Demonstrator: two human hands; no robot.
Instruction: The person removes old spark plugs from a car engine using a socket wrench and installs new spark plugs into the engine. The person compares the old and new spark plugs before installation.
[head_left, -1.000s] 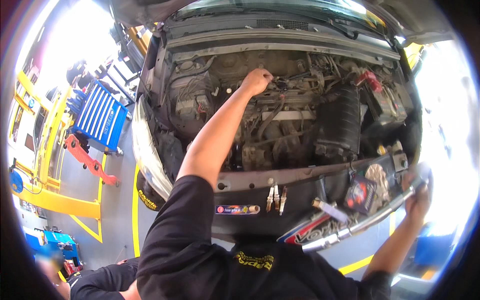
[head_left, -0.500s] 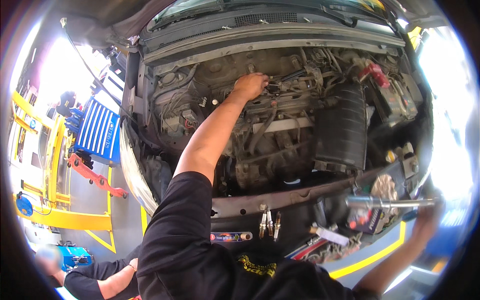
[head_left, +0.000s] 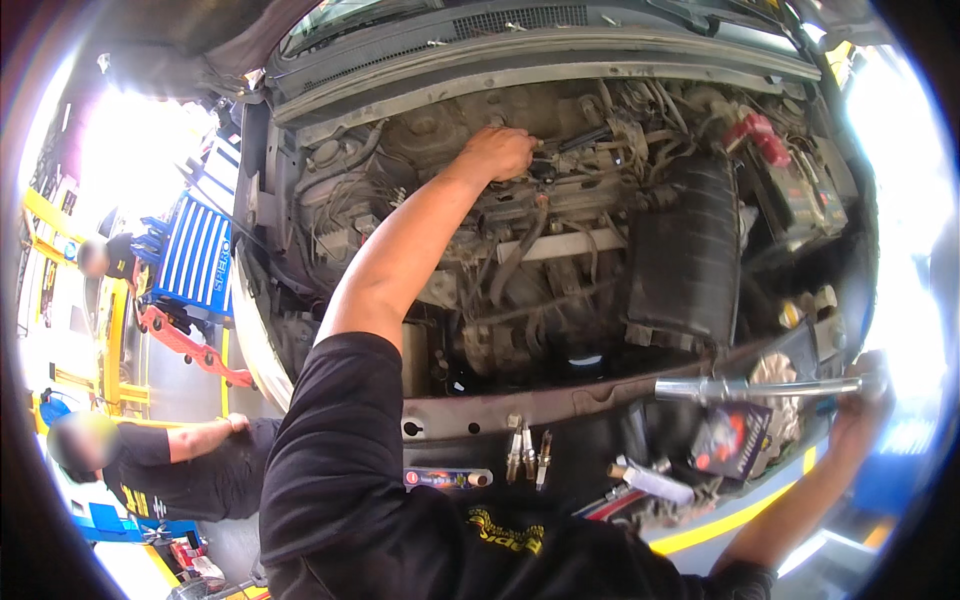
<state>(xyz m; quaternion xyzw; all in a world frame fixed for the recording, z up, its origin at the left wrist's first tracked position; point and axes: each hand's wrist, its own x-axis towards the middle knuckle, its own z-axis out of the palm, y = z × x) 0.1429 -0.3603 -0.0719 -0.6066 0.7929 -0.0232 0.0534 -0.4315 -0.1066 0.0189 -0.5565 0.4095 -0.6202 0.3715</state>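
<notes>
Lettering noted: yellow on the wearer's black shirt point(head_left: 420, 520); large on the blue tool cabinet point(head_left: 193, 255); white on the dark box point(head_left: 728, 440); small print on the slim box point(head_left: 440, 478).

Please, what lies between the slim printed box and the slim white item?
The head view shows three spark plugs there, plus part of a red-striped item near the white item.

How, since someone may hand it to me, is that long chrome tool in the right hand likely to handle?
The long chrome tool is probably stiff: its shaft looks straight, without sag. Its shiny metal suggests it's fairly heavy for its size, and with the right hand near one end, the free end may dip. The smooth finish could feel slippery.
</notes>
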